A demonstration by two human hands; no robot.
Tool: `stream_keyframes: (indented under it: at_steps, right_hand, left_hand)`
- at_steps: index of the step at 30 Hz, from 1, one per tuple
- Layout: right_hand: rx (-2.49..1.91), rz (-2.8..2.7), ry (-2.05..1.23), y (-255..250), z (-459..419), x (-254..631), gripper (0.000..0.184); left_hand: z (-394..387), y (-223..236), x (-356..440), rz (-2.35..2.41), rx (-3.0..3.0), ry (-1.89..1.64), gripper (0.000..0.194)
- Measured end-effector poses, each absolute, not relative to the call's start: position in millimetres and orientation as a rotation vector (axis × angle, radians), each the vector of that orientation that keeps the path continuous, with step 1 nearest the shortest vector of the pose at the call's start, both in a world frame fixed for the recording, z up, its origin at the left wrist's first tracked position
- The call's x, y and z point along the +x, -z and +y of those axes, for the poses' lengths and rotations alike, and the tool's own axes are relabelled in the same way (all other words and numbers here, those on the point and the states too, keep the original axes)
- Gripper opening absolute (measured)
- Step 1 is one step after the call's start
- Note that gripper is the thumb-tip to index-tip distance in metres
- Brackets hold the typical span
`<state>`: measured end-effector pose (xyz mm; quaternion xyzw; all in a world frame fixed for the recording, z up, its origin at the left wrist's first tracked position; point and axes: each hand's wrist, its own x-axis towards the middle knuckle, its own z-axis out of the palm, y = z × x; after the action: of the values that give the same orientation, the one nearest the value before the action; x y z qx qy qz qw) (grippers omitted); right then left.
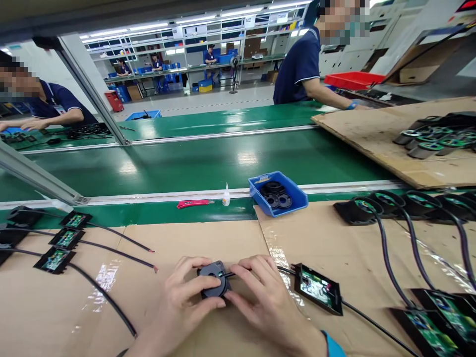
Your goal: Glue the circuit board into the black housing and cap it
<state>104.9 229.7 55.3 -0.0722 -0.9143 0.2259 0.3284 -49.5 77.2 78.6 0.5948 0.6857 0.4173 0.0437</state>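
Note:
Low over the cardboard, my left hand [191, 290] grips a round black plastic housing [213, 271] with a disc-shaped cover on top. My right hand [262, 290] closes on its right side, fingertips against the housing and the black cable that enters it. That cable [284, 269] runs right from under my right fingers to an open black box with a green circuit board [319, 289]. Another cable leaves the box toward the lower right. Whether the cover sits fully on the housing I cannot tell.
A blue bin [278, 194] holds black rings. Beside it stand a small glue bottle [226, 195] and a red utility knife [195, 204]. Boards with cables [67, 239] lie left; cabled black housings [366, 208] line the right. Co-workers sit beyond the green conveyor [193, 156].

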Motion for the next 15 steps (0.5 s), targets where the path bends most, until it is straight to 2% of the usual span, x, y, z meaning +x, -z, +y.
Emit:
stream_keyframes:
  at_steps: [15]
  right_hand:
    - [-0.122, -2.399, -0.558, -59.7, 230.9, 112.1, 0.034]
  left_hand:
    - [84.6, -78.3, -48.4, 2.101, 2.007, -1.28, 0.011]
